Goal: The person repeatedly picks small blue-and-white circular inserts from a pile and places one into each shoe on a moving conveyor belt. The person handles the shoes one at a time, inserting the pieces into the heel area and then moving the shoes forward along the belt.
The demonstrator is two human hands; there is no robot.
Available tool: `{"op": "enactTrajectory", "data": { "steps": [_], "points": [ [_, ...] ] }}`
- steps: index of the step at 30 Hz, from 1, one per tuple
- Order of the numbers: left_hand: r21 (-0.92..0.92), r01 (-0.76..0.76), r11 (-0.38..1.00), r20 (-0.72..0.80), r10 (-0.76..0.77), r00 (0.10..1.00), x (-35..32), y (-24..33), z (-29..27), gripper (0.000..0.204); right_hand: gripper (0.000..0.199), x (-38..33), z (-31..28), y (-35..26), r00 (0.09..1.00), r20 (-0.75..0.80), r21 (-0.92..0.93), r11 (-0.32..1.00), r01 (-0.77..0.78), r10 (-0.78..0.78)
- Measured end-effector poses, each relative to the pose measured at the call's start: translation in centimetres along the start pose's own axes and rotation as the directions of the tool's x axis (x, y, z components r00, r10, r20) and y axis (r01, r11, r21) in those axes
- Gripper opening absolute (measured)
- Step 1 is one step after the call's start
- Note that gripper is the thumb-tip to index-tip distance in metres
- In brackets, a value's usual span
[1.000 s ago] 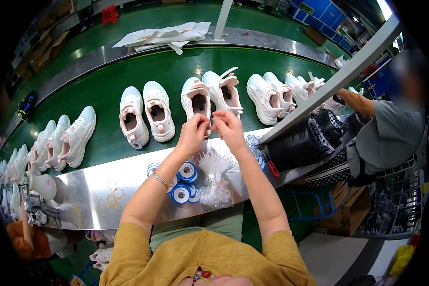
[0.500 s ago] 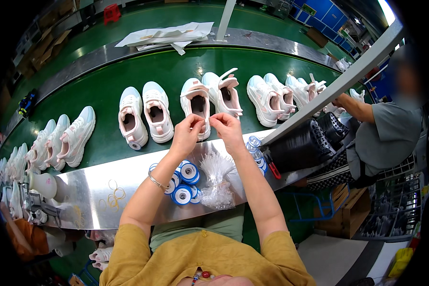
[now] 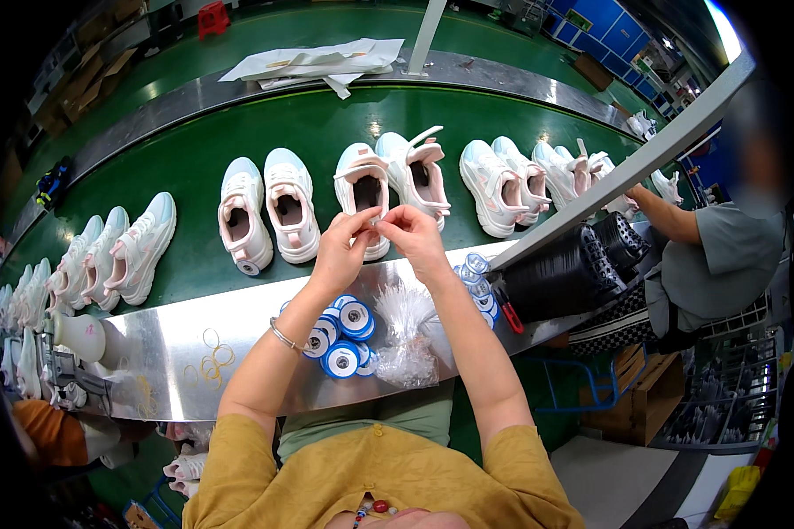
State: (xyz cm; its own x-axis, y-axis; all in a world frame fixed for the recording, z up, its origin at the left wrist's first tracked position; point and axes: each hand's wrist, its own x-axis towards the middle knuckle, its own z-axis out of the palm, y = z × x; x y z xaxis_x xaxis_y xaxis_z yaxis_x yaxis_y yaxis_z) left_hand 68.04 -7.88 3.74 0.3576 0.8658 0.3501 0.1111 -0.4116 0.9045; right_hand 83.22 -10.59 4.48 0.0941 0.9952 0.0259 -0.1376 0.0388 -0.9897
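My left hand [image 3: 342, 249] and my right hand [image 3: 417, 240] are both closed in a pinch, their fingertips nearly meeting over the heel of a white and pink sneaker [image 3: 362, 165]. Whatever is between the fingers is too small to make out. Against that shoe stands its mate [image 3: 421, 172], with its tongue and strap lifted up. Below my wrists, on the metal table edge [image 3: 265, 353], lie a bundle of clear plastic strands [image 3: 406, 339] and a pile of round blue-rimmed tags [image 3: 355, 317].
Another sneaker pair [image 3: 288, 207] stands left of my hands, with several shoes [image 3: 141, 247] farther left and more [image 3: 500, 185] to the right. Yellow rubber bands [image 3: 212, 366] lie on the metal. A slanted grey post [image 3: 626, 167] and black rolls [image 3: 560, 269] stand before a co-worker [image 3: 723, 256].
My two hands have drawn closer together, so the fingertips now almost touch above the shoe's heel. The shoes near me have stayed in place.
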Motion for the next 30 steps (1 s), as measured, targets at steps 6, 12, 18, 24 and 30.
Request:
{"op": "enactTrajectory", "data": {
  "steps": [6, 12, 18, 24, 30],
  "points": [
    [0.076, -0.076, 0.994, -0.054, 0.081, 0.995, -0.2, -0.1, 0.4, 0.036, 0.01, 0.0, -0.1, 0.1, 0.998, 0.052, -0.028, 0.999, -0.018, 0.019],
    [0.064, -0.071, 0.995, -0.111, 0.077, 0.991, -0.7, -0.4, 0.3, 0.035, 0.008, -0.7, 0.1, 0.1, 0.979, 0.049, 0.143, 0.969, -0.202, 0.197],
    [0.047, -0.069, 0.997, -0.093, 0.073, 0.993, -1.0, -0.7, -0.1, 0.034, 0.008, 0.0, 0.1, 0.6, 0.962, 0.128, 0.19, 0.946, -0.262, 0.241],
    [0.034, -0.061, 0.998, -0.059, 0.063, 0.996, -0.6, -1.0, -0.3, 0.033, 0.009, 0.8, -0.1, 0.2, 0.957, 0.14, 0.076, 0.961, -0.267, 0.255],
    [0.164, -0.031, 0.986, -0.118, 0.051, 0.992, 0.7, -3.0, -2.2, 0.042, 0.013, 1.5, -1.1, -0.4, 0.987, 0.006, -0.234, 0.96, -0.155, 0.161]
  ]
}}
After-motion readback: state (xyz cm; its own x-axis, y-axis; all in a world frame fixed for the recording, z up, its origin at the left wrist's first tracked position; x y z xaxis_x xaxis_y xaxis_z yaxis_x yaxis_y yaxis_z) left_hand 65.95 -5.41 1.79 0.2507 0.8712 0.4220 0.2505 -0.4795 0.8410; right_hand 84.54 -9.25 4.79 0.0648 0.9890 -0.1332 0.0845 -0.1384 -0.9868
